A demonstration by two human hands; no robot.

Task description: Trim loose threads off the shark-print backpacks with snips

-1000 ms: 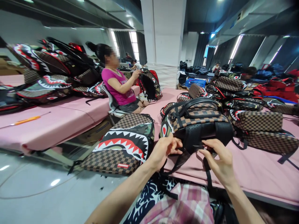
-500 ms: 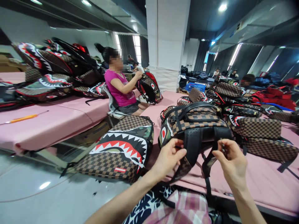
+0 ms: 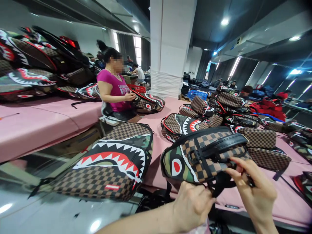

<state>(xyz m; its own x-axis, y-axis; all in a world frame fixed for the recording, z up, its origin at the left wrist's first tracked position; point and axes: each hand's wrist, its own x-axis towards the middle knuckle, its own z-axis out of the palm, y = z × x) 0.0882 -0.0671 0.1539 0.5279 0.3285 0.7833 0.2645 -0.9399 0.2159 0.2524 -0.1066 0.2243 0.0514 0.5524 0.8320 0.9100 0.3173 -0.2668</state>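
Observation:
A checkered backpack with a camouflage side and a red-and-white eye is tilted on the pink table in front of me. Its black carry handle faces up. Below its near edge, my left hand is closed around a black strap, partly hidden by the fingers. At the bag's right side, my right hand has thumb and fingers bent in a pinch close to the checkered panel. Something small and dark shows inside that hand, too hidden to name. Left of the bag lies another checkered backpack with a shark-mouth print.
Several more shark-print bags are piled on the pink table to the right. Across the table, a person in a magenta shirt handles a backpack. A wrapped pillar stands behind. More bags fill the left table.
The backpack has tipped so its top panel and handle face me. My left hand moved lower and closed; my right hand came down beside the top panel. The co-worker's bag went from upright to lying.

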